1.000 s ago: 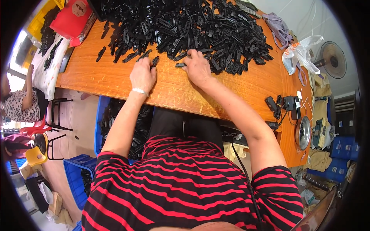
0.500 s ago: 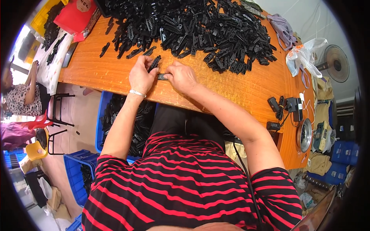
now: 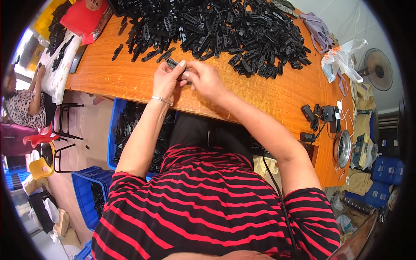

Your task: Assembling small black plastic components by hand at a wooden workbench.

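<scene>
My left hand (image 3: 165,81), with a pale bracelet at the wrist, is closed around a narrow black plastic piece (image 3: 172,63) whose end shows above the fingers. Against it, my right hand (image 3: 207,81) has its thumb and fingers pinched together. Whatever the right fingertips grip is mostly hidden where the two hands meet, close to the table's front edge. Beyond the hands spreads a large heap of similar black plastic pieces (image 3: 216,30), with a few loose ones (image 3: 165,55) lying just past my left hand.
The wooden table (image 3: 264,102) carries a red box (image 3: 84,18) at far left. Cables with black adapters (image 3: 331,119), a metal bowl (image 3: 343,149) and a plastic bag (image 3: 342,63) are on the right. Blue crates (image 3: 91,186) stand below left. Another person (image 3: 28,106) sits at far left.
My hands have come together, the right moving slightly toward the left. The black piece in my left hand has tilted over, and the piece at my right fingertips is now largely covered.
</scene>
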A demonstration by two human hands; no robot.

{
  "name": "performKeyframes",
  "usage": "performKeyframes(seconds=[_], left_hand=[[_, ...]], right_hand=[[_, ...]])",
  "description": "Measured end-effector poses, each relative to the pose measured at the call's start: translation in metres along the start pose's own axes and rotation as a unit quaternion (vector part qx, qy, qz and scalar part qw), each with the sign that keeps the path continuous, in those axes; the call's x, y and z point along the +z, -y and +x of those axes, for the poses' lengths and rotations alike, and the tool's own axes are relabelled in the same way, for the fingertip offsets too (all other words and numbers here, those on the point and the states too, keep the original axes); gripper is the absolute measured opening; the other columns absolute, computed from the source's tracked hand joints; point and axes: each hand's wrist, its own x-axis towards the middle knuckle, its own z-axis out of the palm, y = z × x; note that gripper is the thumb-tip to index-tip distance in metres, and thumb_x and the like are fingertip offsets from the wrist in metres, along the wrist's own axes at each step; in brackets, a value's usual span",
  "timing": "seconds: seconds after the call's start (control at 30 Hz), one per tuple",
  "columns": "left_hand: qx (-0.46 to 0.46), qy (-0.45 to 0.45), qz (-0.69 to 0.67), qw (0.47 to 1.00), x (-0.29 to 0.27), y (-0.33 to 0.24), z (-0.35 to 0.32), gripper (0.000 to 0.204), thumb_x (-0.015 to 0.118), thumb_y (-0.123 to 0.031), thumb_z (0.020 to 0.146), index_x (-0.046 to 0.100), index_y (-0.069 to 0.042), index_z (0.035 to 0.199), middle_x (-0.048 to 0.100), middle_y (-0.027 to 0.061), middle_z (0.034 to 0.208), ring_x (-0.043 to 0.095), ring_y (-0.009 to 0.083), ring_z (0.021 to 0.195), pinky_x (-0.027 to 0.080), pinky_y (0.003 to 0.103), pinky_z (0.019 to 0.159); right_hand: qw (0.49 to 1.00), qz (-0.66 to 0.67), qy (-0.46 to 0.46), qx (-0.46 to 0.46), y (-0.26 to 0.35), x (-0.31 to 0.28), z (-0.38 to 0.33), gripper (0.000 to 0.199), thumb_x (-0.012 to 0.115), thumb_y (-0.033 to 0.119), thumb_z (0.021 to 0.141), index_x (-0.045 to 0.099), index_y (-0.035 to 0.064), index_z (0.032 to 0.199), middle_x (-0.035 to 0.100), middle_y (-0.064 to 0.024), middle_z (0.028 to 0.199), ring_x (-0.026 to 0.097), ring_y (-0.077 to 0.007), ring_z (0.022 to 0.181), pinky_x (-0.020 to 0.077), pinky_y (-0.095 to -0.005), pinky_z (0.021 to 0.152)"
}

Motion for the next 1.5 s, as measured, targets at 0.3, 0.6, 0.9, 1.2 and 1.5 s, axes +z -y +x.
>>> performKeyframes(seconds=[0.3,0.6,0.9,1.2,1.5], left_hand=[[0.028,0.070,0.177,0.981,-0.032,-0.003,0.012,0.016,0.068,-0.005,0.083,0.057,0.001,0.093,0.057,0.0007,0.072,0.051,0.0083,0.056,0.043,0.021,0.049],[0.046,0.005,0.292,0.955,-0.032,0.014,0.016,0.014,0.071,-0.008,0.080,0.061,0.000,0.081,0.060,0.0030,0.065,0.053,0.0085,0.052,0.044,0.023,0.047],[0.041,0.017,0.374,0.926,-0.037,0.021,0.024,0.015,0.068,-0.007,0.084,0.054,-0.002,0.080,0.053,0.0014,0.060,0.045,0.0078,0.046,0.036,0.023,0.041],[0.115,0.027,0.564,0.817,-0.024,0.007,0.014,0.020,0.072,-0.017,0.077,0.059,-0.002,0.077,0.060,0.0082,0.066,0.056,0.0190,0.062,0.047,0.032,0.063],[0.126,0.026,0.548,0.826,-0.058,0.014,0.009,0.018,0.068,-0.012,0.083,0.055,-0.002,0.077,0.055,0.0028,0.061,0.052,0.0116,0.051,0.044,0.029,0.049]], right_hand=[[0.967,0.088,0.088,0.224,-0.005,-0.033,0.007,0.023,0.059,0.013,0.091,0.059,-0.0026,0.107,0.062,-0.0067,0.074,0.060,-0.0112,0.056,0.0505,-0.0233,0.049],[0.963,0.093,0.060,0.246,-0.016,-0.027,0.005,0.021,0.063,0.015,0.088,0.055,-0.0025,0.096,0.062,-0.0080,0.072,0.061,-0.0131,0.056,0.0505,-0.0248,0.048],[0.951,0.070,0.081,0.289,-0.012,-0.030,0.012,0.019,0.063,0.013,0.088,0.055,-0.0039,0.091,0.061,-0.0092,0.070,0.061,-0.0140,0.055,0.0510,-0.0267,0.046],[0.938,0.022,0.110,0.327,-0.011,-0.033,0.017,0.019,0.063,0.010,0.088,0.054,0.0006,0.075,0.060,-0.0090,0.061,0.053,-0.0124,0.040,0.0412,-0.0274,0.033],[0.962,0.022,0.098,0.255,-0.008,-0.026,0.003,0.021,0.067,0.013,0.084,0.054,-0.0003,0.074,0.059,-0.0080,0.059,0.050,-0.0111,0.040,0.0393,-0.0277,0.036]])
